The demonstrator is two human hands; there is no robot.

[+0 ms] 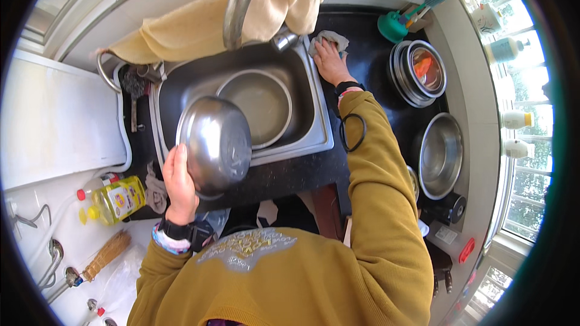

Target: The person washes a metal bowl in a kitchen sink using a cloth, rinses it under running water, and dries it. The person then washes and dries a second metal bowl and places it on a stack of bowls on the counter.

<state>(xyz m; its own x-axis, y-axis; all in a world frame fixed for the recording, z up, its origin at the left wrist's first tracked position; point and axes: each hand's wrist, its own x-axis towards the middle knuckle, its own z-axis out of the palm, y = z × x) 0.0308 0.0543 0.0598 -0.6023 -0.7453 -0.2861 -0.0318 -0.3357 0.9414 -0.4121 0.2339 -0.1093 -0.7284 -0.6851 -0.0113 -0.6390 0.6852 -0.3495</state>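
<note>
My left hand (180,183) grips the rim of a stainless steel bowl (217,142), which is tilted with its outer bottom facing up. The bowl hangs over the near left edge of the steel sink (304,113). Inside the sink sits another round metal basin (259,104), partly covered by the held bowl. To the right, my right hand (331,62) rests on a crumpled grey cloth (333,40) on the black countertop, beside the sink's far right corner. Its fingers are bent over the cloth.
A curved faucet (240,4), draped with a cream towel, arches over the sink. Stacked metal bowls (414,74), a large basin (440,156) and a green brush holder (393,27) line the right side. At left stand a yellow detergent bottle (118,200) and a wire scrubber (134,83).
</note>
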